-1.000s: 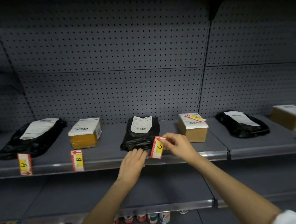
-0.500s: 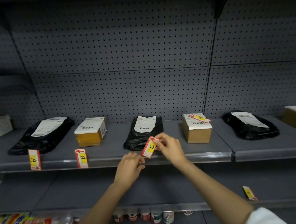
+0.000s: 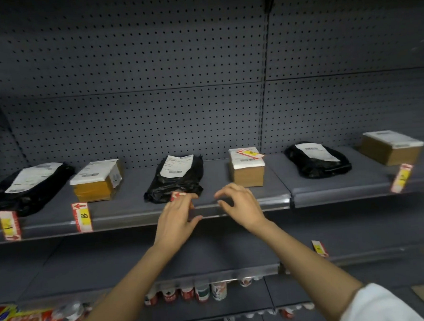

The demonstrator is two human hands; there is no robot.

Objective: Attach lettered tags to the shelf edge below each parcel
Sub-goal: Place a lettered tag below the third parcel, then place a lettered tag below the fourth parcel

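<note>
1. Six parcels sit in a row on the grey shelf [image 3: 233,198]: black bag [image 3: 24,189], taped box [image 3: 96,181], middle black bag [image 3: 176,180], brown box [image 3: 247,169], another black bag [image 3: 317,161], and a box [image 3: 391,147] at far right.
2. Tags stand on the shelf edge below the first bag [image 3: 9,225] and the taped box [image 3: 82,217]; another tag [image 3: 402,178] hangs under the far-right box.
3. The left hand [image 3: 177,218] covers the third tag [image 3: 179,195] at the edge below the middle bag, fingers laid over it; whether it grips is unclear.
4. The right hand [image 3: 241,205] hovers just beside, fingers curled apart, holding nothing.
5. Spare tags [image 3: 249,154] lie on the brown box.
</note>
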